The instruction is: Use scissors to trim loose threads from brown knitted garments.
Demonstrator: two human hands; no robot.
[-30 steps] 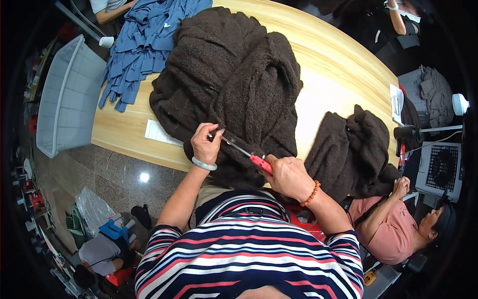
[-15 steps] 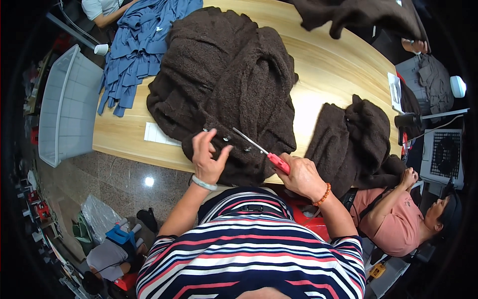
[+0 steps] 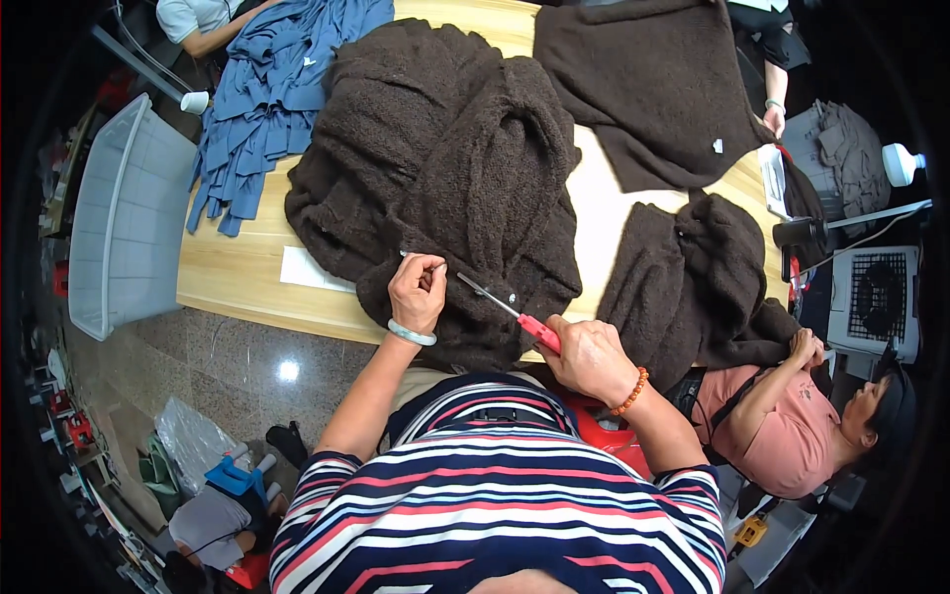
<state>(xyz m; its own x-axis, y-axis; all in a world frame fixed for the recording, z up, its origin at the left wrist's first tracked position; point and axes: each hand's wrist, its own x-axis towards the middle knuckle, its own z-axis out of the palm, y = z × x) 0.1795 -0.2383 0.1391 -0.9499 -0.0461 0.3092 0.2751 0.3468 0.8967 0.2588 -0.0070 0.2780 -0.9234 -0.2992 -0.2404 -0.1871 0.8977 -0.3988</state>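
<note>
A heap of dark brown fuzzy knit garment (image 3: 416, 129) lies in front of me, its near edge dotted with small shiny buttons (image 3: 512, 297). At that edge my left hand (image 3: 418, 294) is closed in a pinch on the fabric; its fingertips hide exactly what bit they grip. My right hand (image 3: 594, 358) is wrapped round a red-handled tool (image 3: 539, 334) with a long, thin metal shaft. The shaft points up and left, its tip close to my left fingertips and over the garment. The tool's exact kind is not clear.
Blue garments (image 3: 267, 99) are piled at the far left beside a pale plastic bin (image 3: 119, 218). More brown garments lie on the right (image 3: 693, 267) and far right (image 3: 643, 89) of the wooden table (image 3: 233, 272). A co-worker in pink (image 3: 772, 426) sits close on the right.
My left fingers have gone from spread to pinched at the garment's edge. The tool has shifted slightly left. Across the table, a brown piece held in the air has come down onto the tabletop.
</note>
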